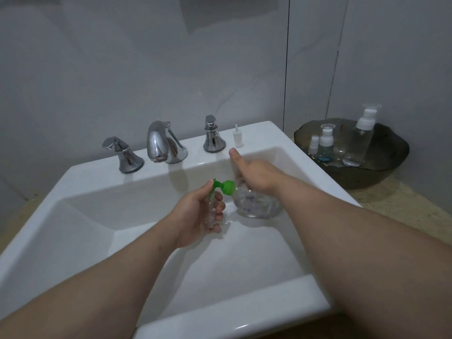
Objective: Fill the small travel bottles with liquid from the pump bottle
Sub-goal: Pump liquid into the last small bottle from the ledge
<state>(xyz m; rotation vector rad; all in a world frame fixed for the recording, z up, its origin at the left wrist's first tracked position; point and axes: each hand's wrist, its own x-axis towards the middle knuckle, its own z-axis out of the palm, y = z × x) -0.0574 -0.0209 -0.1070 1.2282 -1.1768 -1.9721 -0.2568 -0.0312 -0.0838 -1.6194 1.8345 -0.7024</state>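
Over the white sink basin (102, 216), my left hand (195, 214) grips a small clear travel bottle (212, 214), held upright with its mouth under the nozzle of the green pump head (226, 187). The pump head tops a round clear pump bottle (256, 204) that leans to the left. My right hand (256, 173) holds this bottle from above, with the thumb stretched out toward the back rim. A white spray cap (238, 139) stands on the sink's back ledge, just right of the right tap handle.
A chrome faucet (162, 143) with two handles (123, 155) (213, 138) lines the back ledge. A dark stone bowl (381, 177) at the right holds three more travel bottles with white tops (313, 145) (326, 145) (359, 140). Grey walls close in behind.
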